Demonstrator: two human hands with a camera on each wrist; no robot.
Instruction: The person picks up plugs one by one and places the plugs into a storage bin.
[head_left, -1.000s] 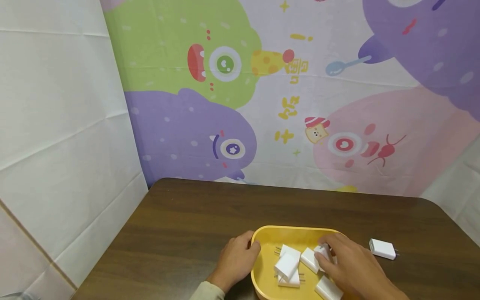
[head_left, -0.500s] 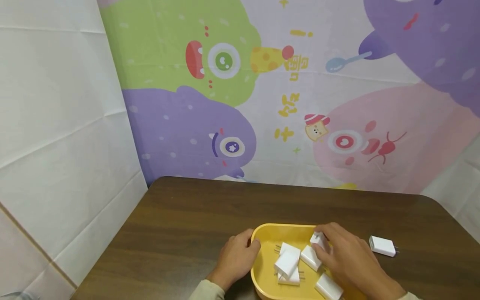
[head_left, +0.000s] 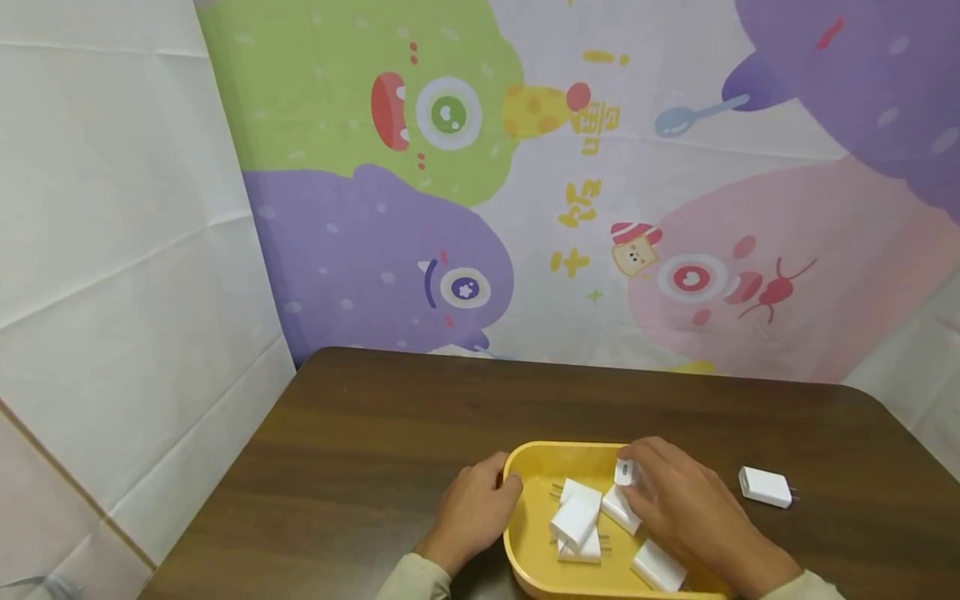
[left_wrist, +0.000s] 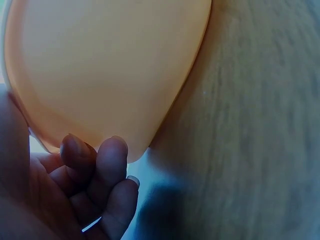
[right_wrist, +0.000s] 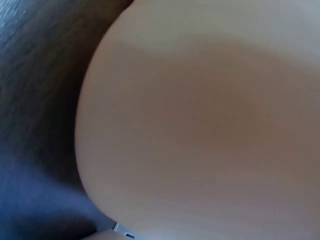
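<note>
My left hand grips the left rim of a yellow plastic basin, thumb over the edge. In the left wrist view its fingers curl against the basin's outer wall. Over the basin's far right part, my right hand pinches a white USB charger plug, port end facing me. Just below lies another plug. Several white plugs overlap in the left part, prongs sticking out, and one plug lies nearer the front. A large blurred surface fills most of the right wrist view.
One more white plug lies on the dark wooden table, to the right of the basin. A cartoon-printed cloth hangs behind the table, and a white cloth hangs on the left.
My right hand has raised its plug slightly and moved it left and away from me, turning its port end toward me. The left hand has kept its grip on the basin.
</note>
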